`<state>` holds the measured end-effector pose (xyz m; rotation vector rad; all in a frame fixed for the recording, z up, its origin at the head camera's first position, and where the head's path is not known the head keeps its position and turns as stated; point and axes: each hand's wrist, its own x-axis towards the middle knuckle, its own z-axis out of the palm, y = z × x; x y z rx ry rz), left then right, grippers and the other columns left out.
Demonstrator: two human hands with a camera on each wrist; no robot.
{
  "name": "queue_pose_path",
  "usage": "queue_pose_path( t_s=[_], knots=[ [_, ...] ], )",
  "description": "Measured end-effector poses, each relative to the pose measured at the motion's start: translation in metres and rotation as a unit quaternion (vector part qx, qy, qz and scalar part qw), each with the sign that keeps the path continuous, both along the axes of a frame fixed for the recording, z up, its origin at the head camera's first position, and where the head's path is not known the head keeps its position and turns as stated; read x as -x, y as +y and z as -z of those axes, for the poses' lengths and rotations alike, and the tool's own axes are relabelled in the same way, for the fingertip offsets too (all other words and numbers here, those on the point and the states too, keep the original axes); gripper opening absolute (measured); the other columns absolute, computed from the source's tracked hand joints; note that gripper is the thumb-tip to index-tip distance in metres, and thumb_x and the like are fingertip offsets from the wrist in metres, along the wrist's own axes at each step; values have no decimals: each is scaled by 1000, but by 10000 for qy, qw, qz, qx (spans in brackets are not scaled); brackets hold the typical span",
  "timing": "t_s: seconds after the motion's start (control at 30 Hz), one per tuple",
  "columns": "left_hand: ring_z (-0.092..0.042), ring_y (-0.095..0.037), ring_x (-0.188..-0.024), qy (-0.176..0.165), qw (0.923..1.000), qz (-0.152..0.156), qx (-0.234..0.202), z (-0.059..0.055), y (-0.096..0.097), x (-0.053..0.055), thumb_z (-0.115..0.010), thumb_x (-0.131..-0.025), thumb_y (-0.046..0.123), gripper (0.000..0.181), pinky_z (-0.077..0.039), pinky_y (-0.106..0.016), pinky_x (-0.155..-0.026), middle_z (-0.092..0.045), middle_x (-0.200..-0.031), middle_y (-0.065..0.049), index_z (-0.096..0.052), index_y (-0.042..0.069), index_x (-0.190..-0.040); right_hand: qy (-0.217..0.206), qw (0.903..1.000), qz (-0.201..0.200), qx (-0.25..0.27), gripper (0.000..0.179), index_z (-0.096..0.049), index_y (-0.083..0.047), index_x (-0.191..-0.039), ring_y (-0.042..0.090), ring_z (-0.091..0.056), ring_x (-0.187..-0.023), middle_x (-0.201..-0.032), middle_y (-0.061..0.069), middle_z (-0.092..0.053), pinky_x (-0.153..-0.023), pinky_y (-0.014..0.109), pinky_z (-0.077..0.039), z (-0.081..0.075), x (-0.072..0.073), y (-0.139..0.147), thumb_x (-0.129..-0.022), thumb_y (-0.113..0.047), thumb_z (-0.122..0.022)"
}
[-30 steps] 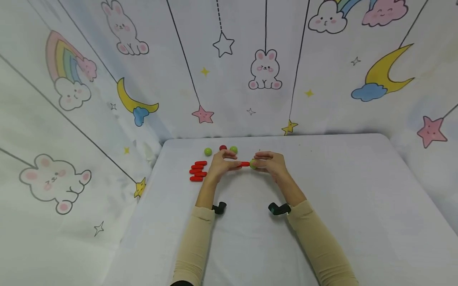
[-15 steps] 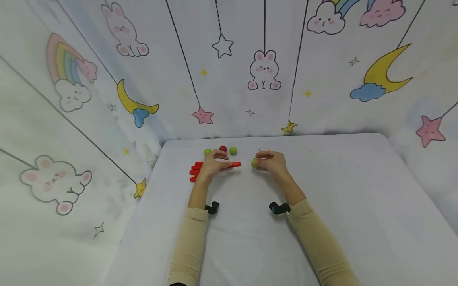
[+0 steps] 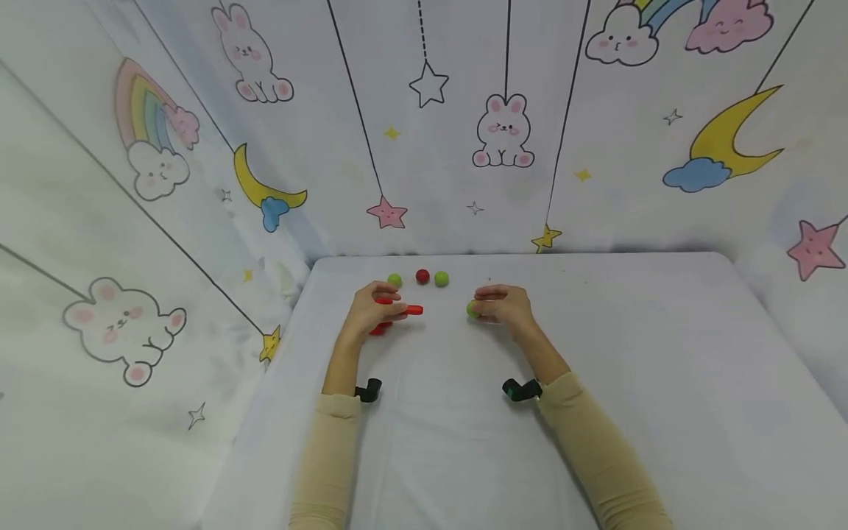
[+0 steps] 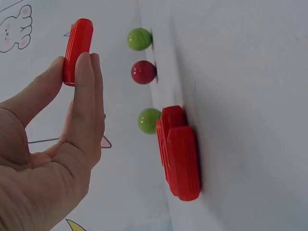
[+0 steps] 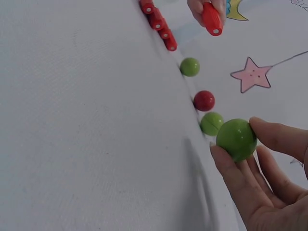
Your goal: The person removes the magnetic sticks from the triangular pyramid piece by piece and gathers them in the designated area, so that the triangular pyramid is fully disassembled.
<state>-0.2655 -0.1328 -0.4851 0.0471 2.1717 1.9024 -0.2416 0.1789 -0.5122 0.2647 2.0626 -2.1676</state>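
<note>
My left hand [image 3: 366, 313] pinches a short red ridged stick [image 4: 78, 50] between thumb and fingertips, its free end pointing right in the head view. More red sticks [image 4: 183, 159] like it lie side by side on the white table, partly hidden behind this hand in the head view. Held in the fingertips of my right hand [image 3: 509, 308] is a glossy green ball [image 5: 236, 139]. A wide gap separates stick and ball. Behind the hands a green ball [image 3: 394, 280], a red ball [image 3: 422, 276] and another green ball [image 3: 442, 278] sit in a row.
The white table [image 3: 629, 353] ends at a back edge, where a white curtain [image 3: 437, 169] printed with rabbits, stars and moons rises. Another printed curtain side stands at the left. Small black devices [image 3: 521, 390] are worn at both wrists.
The red stick has come away from the green ball; my left hand has moved left with it, towards the lying sticks. My right hand stays almost still with its ball.
</note>
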Motion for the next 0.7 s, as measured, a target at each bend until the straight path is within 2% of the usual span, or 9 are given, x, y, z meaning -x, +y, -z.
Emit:
queue_pose_path(
  t_s=[0.13,0.27,0.37,0.53,0.7],
  knots=[
    [-77,-34,-97,7,9998,31,177,-2,-13,-5,-81,-90,5,54,-57,-52,-97,-57,-138,-28,-55,-1,-137,22,9999,114,-105,42,-68,7,-125,24,-74,-98,-125,24,-69,-89,42,-61,2,0,-5,-86,2,-83],
    [-69,-34,-111,92,9974,-59,718,-1,-29,-11,-82,-90,10,53,-59,-40,-94,-58,-138,-19,-57,2,-135,24,9990,153,-418,40,-70,3,-123,25,-73,-102,-125,21,-70,-90,41,-61,7,4,-8,-86,-3,-85],
    [-60,-32,-117,189,9934,-102,1130,0,-40,-15,-82,-90,16,55,-56,-36,-90,-58,-136,-14,-58,3,-138,0,9977,227,-637,38,-72,0,-121,26,-71,-104,-123,18,-71,-90,40,-61,9,10,-10,-86,-5,-85],
    [-58,-32,-119,38,9927,-67,1208,3,-56,-18,-81,-91,15,60,-58,-36,-92,-56,-138,-15,-54,4,-142,-18,9959,294,-860,36,-72,-1,-119,27,-70,-106,-121,15,-71,-89,40,-62,6,19,-14,-86,-4,-85],
    [-60,-32,-118,-38,9935,-25,1138,6,-69,-20,-83,-89,13,62,-57,-34,-91,-56,-141,-19,-53,3,-143,27,9958,313,-863,39,-70,3,-123,27,-71,-105,-120,15,-72,-89,39,-62,6,26,-18,-87,-2,-84]
  ],
)
